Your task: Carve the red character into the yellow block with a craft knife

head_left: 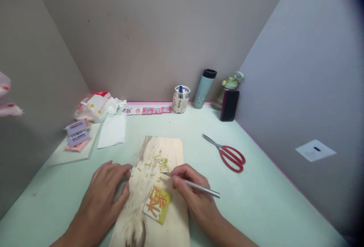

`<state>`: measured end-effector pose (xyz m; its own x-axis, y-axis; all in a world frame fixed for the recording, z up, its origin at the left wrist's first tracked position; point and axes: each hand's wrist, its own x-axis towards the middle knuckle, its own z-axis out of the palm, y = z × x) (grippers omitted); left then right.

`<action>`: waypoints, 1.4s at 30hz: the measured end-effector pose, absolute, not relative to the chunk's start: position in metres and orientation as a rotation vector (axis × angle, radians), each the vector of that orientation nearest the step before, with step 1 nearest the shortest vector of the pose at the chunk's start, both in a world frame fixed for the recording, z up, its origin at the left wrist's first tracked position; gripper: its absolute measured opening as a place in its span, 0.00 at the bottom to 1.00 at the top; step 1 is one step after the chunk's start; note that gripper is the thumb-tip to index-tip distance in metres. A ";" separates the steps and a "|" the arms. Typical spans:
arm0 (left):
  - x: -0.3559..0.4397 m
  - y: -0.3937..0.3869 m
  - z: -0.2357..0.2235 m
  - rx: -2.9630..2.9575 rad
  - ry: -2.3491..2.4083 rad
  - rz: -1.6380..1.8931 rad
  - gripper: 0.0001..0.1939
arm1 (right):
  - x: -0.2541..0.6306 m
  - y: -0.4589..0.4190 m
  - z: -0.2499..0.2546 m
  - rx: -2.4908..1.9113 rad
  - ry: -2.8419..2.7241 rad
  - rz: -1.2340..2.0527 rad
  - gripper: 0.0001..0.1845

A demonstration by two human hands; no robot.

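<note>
A silver craft knife [201, 188] is pinched in my right hand [193, 190], its blade pointing left over the wooden board [178, 150]. Just below the blade lies a square carving block [157, 204], yellow and white with a red-orange character on it. Small yellow-green shavings [162, 163] are scattered on the board above the block. My left hand [106, 190] rests at the board's left edge, fingers curved and apart, with nothing seen in it. Its palm side is hidden.
Red-handled scissors [231, 158] lie to the right. At the back stand a jar [181, 101], a blue tumbler [204, 89], a green-lidded bottle [231, 82] and a phone [229, 105]. A row of character blocks [148, 111], white paper [112, 131] and purple packs [78, 133] lie leftward.
</note>
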<state>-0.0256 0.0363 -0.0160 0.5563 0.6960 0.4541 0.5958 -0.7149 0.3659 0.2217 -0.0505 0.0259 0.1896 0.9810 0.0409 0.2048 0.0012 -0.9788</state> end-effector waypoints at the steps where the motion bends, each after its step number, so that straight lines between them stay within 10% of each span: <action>1: -0.024 0.036 -0.016 2.629 1.078 0.873 0.15 | 0.221 -0.050 0.026 -1.428 -1.216 0.942 0.09; 42: -0.007 0.003 -0.032 2.482 0.924 0.565 0.37 | 0.215 -0.051 0.023 -1.361 -1.210 1.088 0.07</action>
